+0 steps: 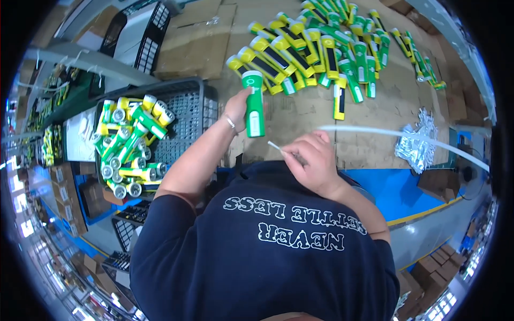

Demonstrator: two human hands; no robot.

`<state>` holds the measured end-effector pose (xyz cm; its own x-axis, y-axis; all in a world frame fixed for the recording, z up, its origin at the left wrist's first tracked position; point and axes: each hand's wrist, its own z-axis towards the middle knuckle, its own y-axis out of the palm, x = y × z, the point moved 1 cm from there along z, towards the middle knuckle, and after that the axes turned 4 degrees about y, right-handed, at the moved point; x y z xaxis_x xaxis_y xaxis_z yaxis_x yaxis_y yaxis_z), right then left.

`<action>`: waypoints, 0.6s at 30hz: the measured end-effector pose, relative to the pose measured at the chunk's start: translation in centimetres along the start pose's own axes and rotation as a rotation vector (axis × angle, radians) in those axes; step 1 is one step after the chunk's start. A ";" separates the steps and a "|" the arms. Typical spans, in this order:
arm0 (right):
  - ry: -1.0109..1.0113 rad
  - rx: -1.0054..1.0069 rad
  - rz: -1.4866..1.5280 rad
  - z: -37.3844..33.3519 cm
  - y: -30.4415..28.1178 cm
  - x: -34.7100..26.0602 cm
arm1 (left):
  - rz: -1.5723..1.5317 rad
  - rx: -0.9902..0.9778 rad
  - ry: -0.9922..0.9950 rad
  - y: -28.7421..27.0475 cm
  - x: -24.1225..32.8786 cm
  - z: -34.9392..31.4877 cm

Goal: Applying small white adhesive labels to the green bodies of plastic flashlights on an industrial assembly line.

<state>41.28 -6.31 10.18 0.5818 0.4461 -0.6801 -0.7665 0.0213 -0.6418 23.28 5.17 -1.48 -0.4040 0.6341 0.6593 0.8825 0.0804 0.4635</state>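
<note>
A green flashlight (255, 115) with a white end cap stands nearly upright in the picture, and my left hand (236, 109) is wrapped around it. My thumb lies along its side. To the right and a little lower, my right hand (313, 163) has its fingers pinched together on a thin white stick-like piece (275, 146). Its pale tip points toward the flashlight's lower end without touching it; the rest is hidden in my fingers. One yellow flashlight (339, 99) with a black panel lies on the cardboard beyond my right hand.
Many green and yellow flashlights (300, 51) are heaped at the far side of the cardboard-covered table (195, 40). A grey crate (184, 115) at left holds more. Silvery thin pieces (417, 142) lie piled at right. A whitish curved strip (385, 131) crosses the right side.
</note>
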 end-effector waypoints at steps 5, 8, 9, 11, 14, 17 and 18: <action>0.169 0.071 0.041 -2.7 -2.0 1.3 | 0.048 -0.022 0.001 10.5 0.5 8.3; 0.222 0.137 0.045 -4.2 -2.7 1.7 | 0.097 -0.098 0.061 15.5 -2.2 18.6; 0.227 0.161 0.061 -4.9 -2.7 2.2 | 0.218 -0.041 0.095 16.5 -3.3 22.2; 0.315 0.208 0.057 -6.3 -3.4 3.4 | 0.557 0.018 0.241 21.4 -1.8 19.9; 0.394 0.243 0.063 -7.2 -4.2 3.3 | 0.685 0.114 0.402 21.2 -3.6 26.0; 0.475 0.289 0.076 -7.8 -4.6 3.9 | 0.860 0.102 0.341 22.9 -2.8 22.5; 0.467 0.258 0.081 -7.7 -4.5 4.0 | 0.819 0.092 0.345 21.7 -2.7 22.4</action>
<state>49.17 -11.48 7.65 0.5316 0.0111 -0.8469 -0.8218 0.2485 -0.5126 48.97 22.42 -6.49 0.3248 0.2542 0.9110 0.9359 -0.2251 -0.2708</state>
